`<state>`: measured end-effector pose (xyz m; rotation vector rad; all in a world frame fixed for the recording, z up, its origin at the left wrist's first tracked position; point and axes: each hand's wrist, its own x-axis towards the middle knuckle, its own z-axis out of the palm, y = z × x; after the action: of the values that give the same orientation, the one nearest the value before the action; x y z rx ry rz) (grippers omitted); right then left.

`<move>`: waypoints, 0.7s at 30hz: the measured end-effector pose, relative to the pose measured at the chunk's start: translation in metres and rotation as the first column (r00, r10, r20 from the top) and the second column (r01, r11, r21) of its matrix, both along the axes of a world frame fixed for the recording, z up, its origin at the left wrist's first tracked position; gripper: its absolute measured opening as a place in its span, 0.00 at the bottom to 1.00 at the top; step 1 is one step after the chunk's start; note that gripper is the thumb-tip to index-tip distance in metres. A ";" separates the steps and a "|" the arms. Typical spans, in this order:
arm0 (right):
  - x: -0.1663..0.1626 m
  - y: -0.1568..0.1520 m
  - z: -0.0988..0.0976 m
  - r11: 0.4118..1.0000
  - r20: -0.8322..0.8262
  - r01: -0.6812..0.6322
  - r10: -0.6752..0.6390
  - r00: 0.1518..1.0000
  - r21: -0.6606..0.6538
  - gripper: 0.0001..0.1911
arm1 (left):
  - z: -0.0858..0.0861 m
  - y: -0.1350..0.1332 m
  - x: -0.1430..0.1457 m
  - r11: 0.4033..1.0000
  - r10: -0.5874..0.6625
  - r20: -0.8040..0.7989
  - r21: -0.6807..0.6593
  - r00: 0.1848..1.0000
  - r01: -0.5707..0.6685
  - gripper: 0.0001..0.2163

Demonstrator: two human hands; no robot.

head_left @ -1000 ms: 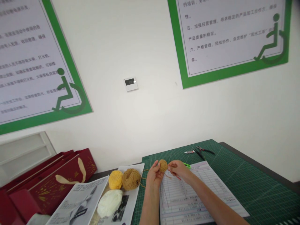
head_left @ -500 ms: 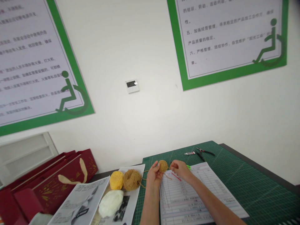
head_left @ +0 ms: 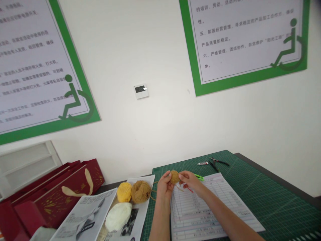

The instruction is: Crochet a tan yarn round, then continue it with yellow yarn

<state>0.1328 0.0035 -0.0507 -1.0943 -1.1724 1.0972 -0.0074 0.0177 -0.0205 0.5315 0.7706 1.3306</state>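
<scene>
My left hand (head_left: pixel 165 184) holds a small round crocheted piece (head_left: pixel 174 176) in brown yarn, its thumb and fingers closed around the left side. On the opposite edge, the fingertips of my right hand (head_left: pixel 188 179) are pinched against the piece. Whether they also grip a small tool is hidden. A loose yarn tail (head_left: pixel 179 188) hangs below. Under my right hand shows a thin red object (head_left: pixel 190 189), too small to name. From the brown yarn ball (head_left: pixel 140 191) on the left, a strand runs toward my left hand.
A printed sheet (head_left: pixel 215 214) lies on the green cutting mat (head_left: pixel 240 180). Further back are pliers (head_left: pixel 220 162), a small tube (head_left: pixel 202 163) and a bright green object (head_left: pixel 199 177). Left stand yellow yarn (head_left: pixel 124 192), a white bundle (head_left: pixel 118 217) and red gift bags (head_left: pixel 67 197).
My right hand has moved left, from just beside the crocheted piece to its edge. My left hand keeps its hold in nearly the same place.
</scene>
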 end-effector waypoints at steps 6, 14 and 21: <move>-0.001 -0.002 0.000 0.992 -0.141 -0.125 0.127 0.982 0.021 0.21 | 0.005 -0.005 0.001 0.999 -0.034 -0.127 0.019 0.991 0.037 0.11; -0.001 -0.002 -0.001 0.993 -0.247 -0.120 0.121 0.961 0.020 0.19 | -0.003 -0.002 0.000 0.988 -0.066 -0.149 0.127 0.987 0.085 0.19; 0.000 0.001 -0.002 0.995 -0.227 -0.087 0.097 0.969 0.054 0.22 | -0.002 -0.005 0.003 0.950 -0.082 -0.194 0.281 0.978 0.136 0.18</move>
<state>0.1328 0.0044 -0.0524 -0.8603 -1.0660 1.2295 -0.0039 0.0128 -0.0227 0.9291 0.6819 1.3122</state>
